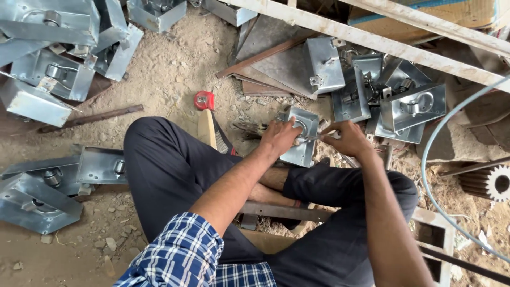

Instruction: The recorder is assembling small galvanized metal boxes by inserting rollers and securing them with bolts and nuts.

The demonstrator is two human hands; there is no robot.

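Observation:
A folded sheet-metal bracket [304,139] with a roller fitting lies in front of my crossed legs. My left hand [280,136] rests on its left edge and holds it steady. My right hand [349,138] is closed around a thin metal tool [313,137] whose tip touches the middle of the bracket. The tool's handle is hidden inside my fist.
Heaps of similar metal brackets lie at the upper left [48,74], lower left [42,191] and upper right [393,90]. A red tape measure [204,100] sits on the sandy ground. A toothed gear [494,183] and a curved hose [430,159] are at the right.

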